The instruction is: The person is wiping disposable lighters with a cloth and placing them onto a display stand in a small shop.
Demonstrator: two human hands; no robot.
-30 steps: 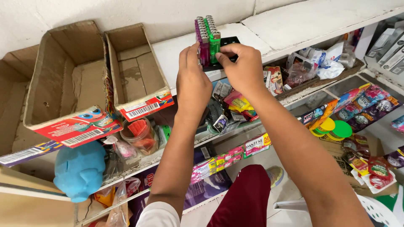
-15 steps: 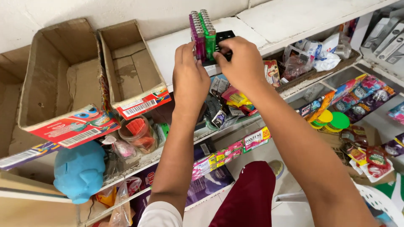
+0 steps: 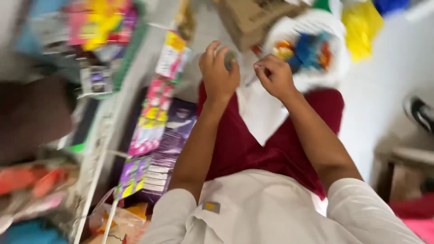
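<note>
White tee, maroon trousers, bare forearms

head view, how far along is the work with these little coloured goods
Done: colourful packets already hang along the shelf edge at the left. In hand: the left hand curls round a small greenish item, and the right hand pinches beside it; blur hides what, if anything, it grips. Left: the white basket beyond the hands holds more coloured items.

The single head camera looks steeply down, close over the person's own arms and lap, beside the blurred white metal shelf (image 3: 101,149).
</note>
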